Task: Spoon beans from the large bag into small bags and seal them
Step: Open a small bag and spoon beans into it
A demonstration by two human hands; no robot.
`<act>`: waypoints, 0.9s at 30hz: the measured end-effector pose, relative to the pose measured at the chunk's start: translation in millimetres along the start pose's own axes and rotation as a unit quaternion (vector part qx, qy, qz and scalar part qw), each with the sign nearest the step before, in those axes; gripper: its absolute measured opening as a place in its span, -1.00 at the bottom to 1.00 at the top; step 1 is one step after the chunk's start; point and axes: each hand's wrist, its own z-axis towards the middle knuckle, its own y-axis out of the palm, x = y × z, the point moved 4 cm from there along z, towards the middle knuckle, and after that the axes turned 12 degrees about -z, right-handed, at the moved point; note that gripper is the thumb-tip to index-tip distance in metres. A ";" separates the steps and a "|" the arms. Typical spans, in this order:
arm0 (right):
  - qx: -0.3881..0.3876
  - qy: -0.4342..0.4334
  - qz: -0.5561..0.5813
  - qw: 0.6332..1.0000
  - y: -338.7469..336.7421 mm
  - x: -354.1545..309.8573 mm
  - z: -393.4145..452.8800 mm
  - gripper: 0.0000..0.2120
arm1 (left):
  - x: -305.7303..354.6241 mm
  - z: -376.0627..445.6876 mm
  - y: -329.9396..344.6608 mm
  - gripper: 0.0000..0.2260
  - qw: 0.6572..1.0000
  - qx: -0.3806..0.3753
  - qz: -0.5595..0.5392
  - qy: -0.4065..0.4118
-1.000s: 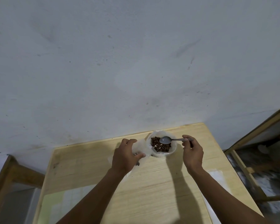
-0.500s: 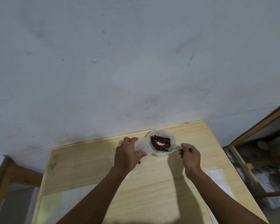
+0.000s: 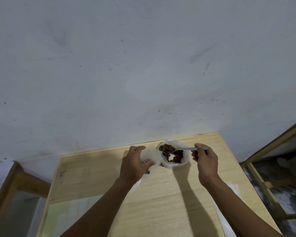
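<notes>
While the right hand (image 3: 206, 161) pinches the spoon (image 3: 183, 149), loaded in the large bag (image 3: 175, 155), lift level. Carry toward nine o'clock, where the left hand (image 3: 135, 164) grips the small bag (image 3: 150, 153); tip inside its mouth.

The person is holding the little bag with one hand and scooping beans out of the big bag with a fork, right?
Almost. It is a spoon, not a fork. The head view shows the right hand holding its handle, with the bowl down among the beans in the large bag. The rest is right: the left hand holds the small bag.
</notes>
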 end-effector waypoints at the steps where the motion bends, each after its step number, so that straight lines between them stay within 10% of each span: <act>1: -0.008 -0.008 0.000 1.000 2.1 -1.8 -3.4 -0.81 | 0.9 0.3 -1.3 -0.39 1.000 0.000 -0.005 -0.004; 27: -0.041 -0.037 0.069 0.996 24.7 -6.0 -20.8 -0.79 | -2.0 2.6 -27.4 -0.39 1.000 0.018 -0.013 -0.021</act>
